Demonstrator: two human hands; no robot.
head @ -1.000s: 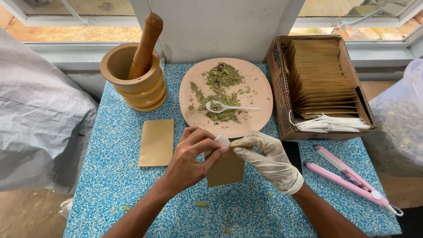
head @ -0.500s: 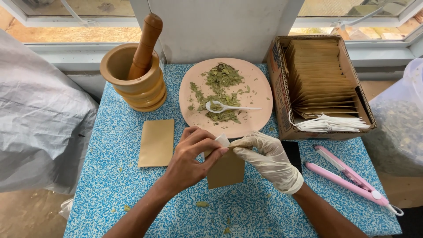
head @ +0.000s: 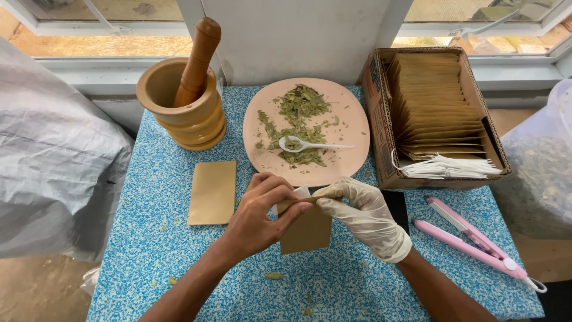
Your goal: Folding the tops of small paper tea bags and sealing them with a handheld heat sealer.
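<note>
The bare left hand [head: 256, 217] and the gloved right hand [head: 364, 216] are meeting at the top edge of a small brown paper sachet [head: 306, 228], both pinching it just above the blue speckled table [head: 149, 238]. A 2nd sachet [head: 211, 192] is lying flat to the left. Beyond, a pink plate [head: 351, 119] is carrying dried leaves [head: 298, 122] and a white spoon [head: 307, 145].
</note>
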